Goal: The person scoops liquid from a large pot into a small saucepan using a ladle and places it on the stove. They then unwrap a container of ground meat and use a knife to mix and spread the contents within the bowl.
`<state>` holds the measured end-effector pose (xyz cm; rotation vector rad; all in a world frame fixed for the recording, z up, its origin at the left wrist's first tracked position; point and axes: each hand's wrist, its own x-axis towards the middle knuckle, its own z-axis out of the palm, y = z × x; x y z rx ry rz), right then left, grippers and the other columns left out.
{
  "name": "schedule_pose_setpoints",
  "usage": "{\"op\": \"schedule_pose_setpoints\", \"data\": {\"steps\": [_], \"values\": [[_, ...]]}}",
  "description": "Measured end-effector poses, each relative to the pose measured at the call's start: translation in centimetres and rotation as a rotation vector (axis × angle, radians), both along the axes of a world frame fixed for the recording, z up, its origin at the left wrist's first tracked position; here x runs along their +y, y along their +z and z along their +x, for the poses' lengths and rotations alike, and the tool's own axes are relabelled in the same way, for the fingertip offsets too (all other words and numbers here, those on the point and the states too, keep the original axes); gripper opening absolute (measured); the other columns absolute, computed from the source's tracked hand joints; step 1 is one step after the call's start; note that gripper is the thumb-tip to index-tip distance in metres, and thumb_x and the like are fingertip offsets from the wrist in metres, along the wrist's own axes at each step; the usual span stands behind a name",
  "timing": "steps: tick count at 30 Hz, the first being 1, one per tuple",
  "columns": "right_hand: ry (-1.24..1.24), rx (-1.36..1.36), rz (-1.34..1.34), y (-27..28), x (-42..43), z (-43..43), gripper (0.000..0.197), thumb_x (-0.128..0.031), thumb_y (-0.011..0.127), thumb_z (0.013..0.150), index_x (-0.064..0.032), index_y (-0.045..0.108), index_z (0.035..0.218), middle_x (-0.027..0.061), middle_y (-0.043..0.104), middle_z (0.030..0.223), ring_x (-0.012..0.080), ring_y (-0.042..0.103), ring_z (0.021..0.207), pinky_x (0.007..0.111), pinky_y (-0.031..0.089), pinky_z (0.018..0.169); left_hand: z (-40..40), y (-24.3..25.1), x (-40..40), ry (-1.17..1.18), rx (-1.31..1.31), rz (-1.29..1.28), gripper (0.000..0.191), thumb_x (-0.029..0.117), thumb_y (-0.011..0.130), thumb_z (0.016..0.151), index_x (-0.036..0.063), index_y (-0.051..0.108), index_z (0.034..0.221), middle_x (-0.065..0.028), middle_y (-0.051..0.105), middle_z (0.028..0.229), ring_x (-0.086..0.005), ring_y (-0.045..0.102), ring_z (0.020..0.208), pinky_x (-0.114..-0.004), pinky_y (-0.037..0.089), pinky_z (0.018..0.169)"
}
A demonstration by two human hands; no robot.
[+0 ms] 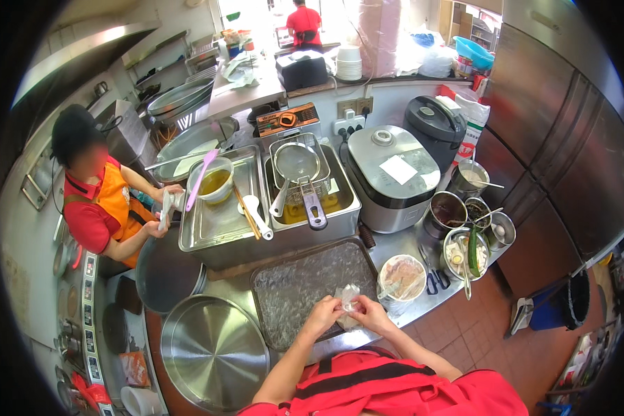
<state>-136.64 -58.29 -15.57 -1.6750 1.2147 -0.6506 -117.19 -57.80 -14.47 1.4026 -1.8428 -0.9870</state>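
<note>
Both my hands meet over the front right corner of a dark baking tray [312, 281]. Between them is a small clear plastic bag [349, 295] with pale contents in its lower part, too small to identify. The fingertips of my left hand [322, 314] pinch the bag's gathered neck from the left. My right hand [370, 313] grips the same neck from the right. Just right of the tray stands a white tub [403, 277] of light brown food with plastic film around it. Black-handled scissors [434, 278] lie beyond the tub.
A deep fryer [338, 208] with a wire basket stands behind the tray, beside a rice cooker [395, 177]. Metal pots [448, 208] and a bowl with a cucumber [473, 255] line the right. Large round pans [213, 353] sit left. A co-worker [101, 192] handles plastic at left.
</note>
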Motion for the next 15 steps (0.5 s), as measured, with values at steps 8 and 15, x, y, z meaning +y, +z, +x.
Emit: {"op": "schedule_pose_setpoints", "data": {"steps": [8,15], "values": [[-0.054,0.0,0.08,-0.2,0.8,-2.5,0.031,-0.013,0.067,0.084,-0.0063,0.057,0.112,0.0054,0.062,0.074,0.0139,0.06,0.067,0.031,0.05,0.063,4.4,-1.5,-0.8,0.281,0.347,0.401,0.007,0.009,0.059,0.084,0.0022,0.06,0.084,-0.0098,0.057,0.08,-0.0236,0.059,0.076,-0.033,0.049,0.069],[0.213,0.239,-0.323,3.0,-0.4,0.8,0.042,-0.017,0.069,0.077,-0.0149,0.058,0.117,0.016,0.057,0.091,0.0357,0.06,0.085,0.041,0.049,0.075,0.1,1.7,-0.5,0.073,0.155,-0.011,0.031,0.019,0.065,0.083,0.0072,0.056,0.109,-0.0141,0.058,0.096,-0.028,0.061,0.087,-0.037,0.049,0.075]]}}
